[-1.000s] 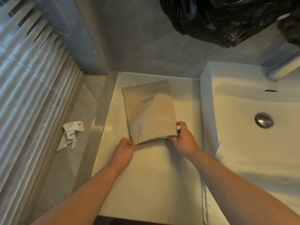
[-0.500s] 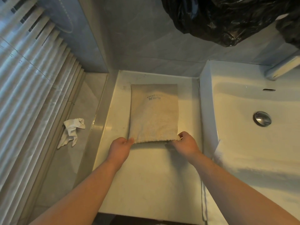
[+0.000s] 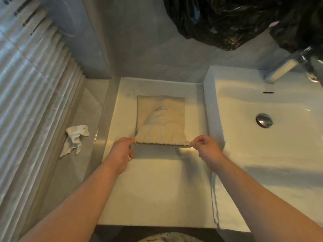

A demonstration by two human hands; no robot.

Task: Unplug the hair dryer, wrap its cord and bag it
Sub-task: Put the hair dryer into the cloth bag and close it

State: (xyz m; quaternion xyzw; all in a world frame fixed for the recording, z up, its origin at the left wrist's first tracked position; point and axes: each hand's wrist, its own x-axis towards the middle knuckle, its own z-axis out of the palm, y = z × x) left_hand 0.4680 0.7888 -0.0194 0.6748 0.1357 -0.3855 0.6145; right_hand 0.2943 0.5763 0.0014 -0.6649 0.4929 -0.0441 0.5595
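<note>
Both arms reach forward over the counter (image 3: 157, 189), my left hand (image 3: 120, 152) and right hand (image 3: 206, 147) each pinching a gathered corner of the cloth bag (image 3: 160, 119).

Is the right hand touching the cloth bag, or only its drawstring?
Cannot tell. In the head view the right hand pinches at the cloth bag's near right corner; fabric or cord is unclear.

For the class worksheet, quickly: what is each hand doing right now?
Left hand: closed, pinching the left corner of the bag mouth.
Right hand: closed, pinching the right corner.
</note>
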